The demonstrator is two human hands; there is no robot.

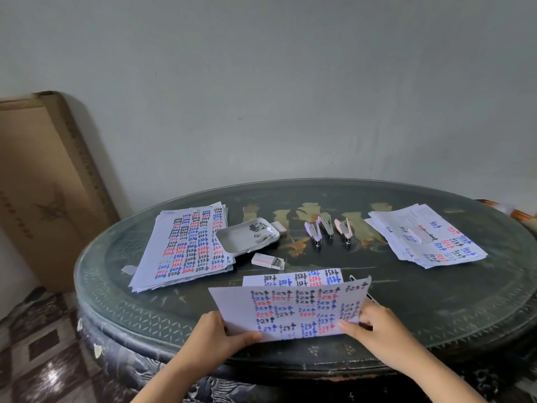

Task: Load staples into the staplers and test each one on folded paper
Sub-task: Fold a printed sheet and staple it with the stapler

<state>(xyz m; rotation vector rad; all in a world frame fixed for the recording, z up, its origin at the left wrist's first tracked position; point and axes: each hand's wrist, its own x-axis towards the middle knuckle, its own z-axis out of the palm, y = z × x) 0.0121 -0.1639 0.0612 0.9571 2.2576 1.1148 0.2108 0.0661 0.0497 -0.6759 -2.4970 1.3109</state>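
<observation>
A sheet of paper (293, 306) covered in blue, red and black handwriting is half folded at the near edge of the table. My left hand (220, 333) pinches its near left corner and my right hand (374, 324) pinches its near right side, lifting the flap over the lower half. Three small staplers stand side by side behind it: a purple one (313, 232), a grey one (327, 225) and a pink one (344, 229). A white tray (232, 242) holds staple strips (260, 231). An open staple box (267, 260) lies in front of the tray.
A stack of written sheets (186, 245) lies at the left, another stack (427, 237) at the right with a small box on it. The dark oval table (436, 301) has a glass top. A cardboard box (43, 184) leans against the wall at the left.
</observation>
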